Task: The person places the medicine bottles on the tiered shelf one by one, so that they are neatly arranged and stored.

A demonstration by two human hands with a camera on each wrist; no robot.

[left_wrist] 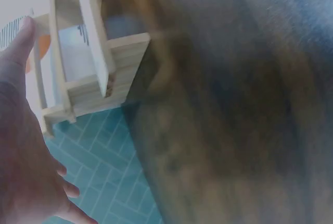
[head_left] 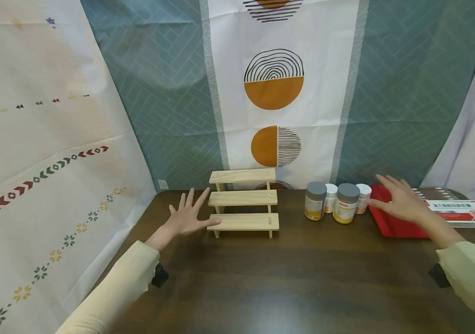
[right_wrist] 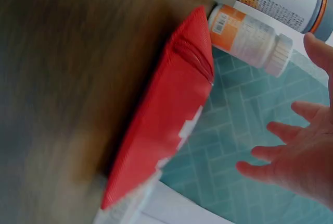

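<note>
My left hand [head_left: 185,215], fingers spread, is beside the left end of a three-step wooden display rack [head_left: 243,221]. Its thumb overlaps the lowest step in the head view; whether they touch I cannot tell. Over a red zippered pouch [head_left: 398,227] on the right hovers my right hand [head_left: 400,202], fingers apart and holding nothing. Just left of it stand two grey-lidded supplement bottles [head_left: 345,208] and two smaller white-capped bottles [head_left: 362,197]. In the right wrist view, one white-capped bottle [right_wrist: 250,39] shows an orange label.
A red and white flat box [head_left: 463,213] lies right of the pouch, with a dark striped item [head_left: 439,193] behind it. Patterned cloths [head_left: 170,93] hang behind and at the left of the dark wooden table [head_left: 262,283].
</note>
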